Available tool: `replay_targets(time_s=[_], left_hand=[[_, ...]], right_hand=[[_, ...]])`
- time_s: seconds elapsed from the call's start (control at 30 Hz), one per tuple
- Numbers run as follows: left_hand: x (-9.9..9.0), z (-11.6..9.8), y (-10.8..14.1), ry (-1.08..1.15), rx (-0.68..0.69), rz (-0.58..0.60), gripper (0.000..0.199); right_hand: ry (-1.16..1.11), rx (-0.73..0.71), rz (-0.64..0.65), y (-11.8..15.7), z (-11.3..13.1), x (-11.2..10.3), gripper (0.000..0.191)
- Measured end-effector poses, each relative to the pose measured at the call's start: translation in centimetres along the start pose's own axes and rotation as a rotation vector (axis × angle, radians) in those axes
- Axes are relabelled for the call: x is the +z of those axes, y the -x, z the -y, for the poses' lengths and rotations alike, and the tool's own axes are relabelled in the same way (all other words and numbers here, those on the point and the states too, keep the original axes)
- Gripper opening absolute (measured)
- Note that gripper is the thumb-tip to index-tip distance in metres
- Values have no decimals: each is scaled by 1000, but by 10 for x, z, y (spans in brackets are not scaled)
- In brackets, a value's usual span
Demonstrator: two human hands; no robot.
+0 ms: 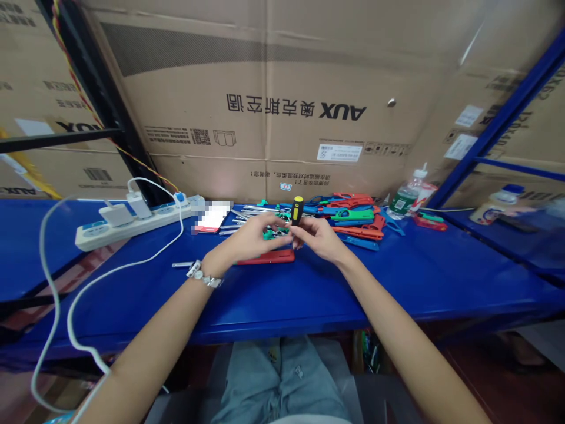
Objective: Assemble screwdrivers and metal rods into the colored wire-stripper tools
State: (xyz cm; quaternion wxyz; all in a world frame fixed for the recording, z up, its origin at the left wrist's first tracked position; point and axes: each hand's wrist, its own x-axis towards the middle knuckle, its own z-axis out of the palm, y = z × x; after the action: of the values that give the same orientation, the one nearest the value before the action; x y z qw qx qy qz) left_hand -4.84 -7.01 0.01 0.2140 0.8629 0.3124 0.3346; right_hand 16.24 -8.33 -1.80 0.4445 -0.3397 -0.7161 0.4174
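Observation:
A black and yellow screwdriver handle [297, 211] stands upright between my hands, above the blue table [282, 294]. My right hand [318, 237] pinches it near its lower end. The fingers of my left hand [260, 235] are pressed together just left of it, touching my right fingertips; what they hold is too small to make out. A red plastic piece [273, 257] lies under my left hand. Behind my hands are silvery metal rods [253, 211], partly hidden, and to the right a pile of red, green and blue plastic pieces [353, 215].
A white power strip [143, 222] with chargers and a looping white cable [132, 265] is at the left. A metal piece [182, 265] lies near my left wrist. Bottles [402, 200] stand at the right. Cardboard [273, 59] rises behind.

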Motion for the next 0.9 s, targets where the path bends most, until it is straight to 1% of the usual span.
replay_targets(time_s=[0.03, 0.07, 0.1, 0.2, 0.23, 0.27, 0.33, 0.43, 0.5, 0.53, 0.57, 0.67, 0.7, 0.73, 0.8, 0.87, 0.9], left_hand=[[-3, -4, -6, 66, 11, -90, 36], [-7, -9, -12, 142, 25, -129, 39], [-10, -13, -19, 209, 50, -132, 38], [-14, -20, -40, 313, 93, -15, 27], [-13, -20, -45, 340, 88, 4, 24], [-11, -20, -48, 360, 83, -3, 22], [-4, -16, -51, 376, 77, -93, 24], [8, -12, -49, 349, 93, -280, 35], [13, -12, -45, 332, 110, -337, 37], [13, -13, -42, 340, 121, -333, 36], [12, -15, -40, 361, 130, -302, 34], [8, -19, -34, 455, 116, -143, 30], [7, -20, -34, 475, 103, -123, 29], [8, -20, -34, 481, 91, -140, 27], [12, -20, -36, 460, 73, -269, 26], [17, -20, -38, 411, 57, -401, 34], [18, -21, -39, 387, 51, -434, 38]], right_hand=[[15, -6, 8, 0, 0, -1, 44], [26, -8, 17, 1, 1, -1, 43], [34, -7, 24, 1, 1, -1, 43], [52, 3, 10, 4, 1, 0, 41], [55, 2, -6, 4, 0, 3, 40], [55, -2, -30, 5, -1, 6, 39], [32, -6, -109, 4, -4, 14, 39], [-40, 15, -243, 2, -7, 23, 45], [-76, 19, -268, 1, -7, 25, 47], [-83, 18, -251, 1, -5, 24, 49], [-82, 19, -221, 2, -4, 22, 50], [-42, 10, -119, 4, 2, 18, 44], [-27, -1, -108, 4, 2, 18, 42], [-14, -16, -122, 5, 2, 19, 41], [6, -41, -220, 4, 0, 23, 43], [19, -52, -328, 3, -4, 26, 45], [22, -56, -350, 2, -5, 27, 45]])
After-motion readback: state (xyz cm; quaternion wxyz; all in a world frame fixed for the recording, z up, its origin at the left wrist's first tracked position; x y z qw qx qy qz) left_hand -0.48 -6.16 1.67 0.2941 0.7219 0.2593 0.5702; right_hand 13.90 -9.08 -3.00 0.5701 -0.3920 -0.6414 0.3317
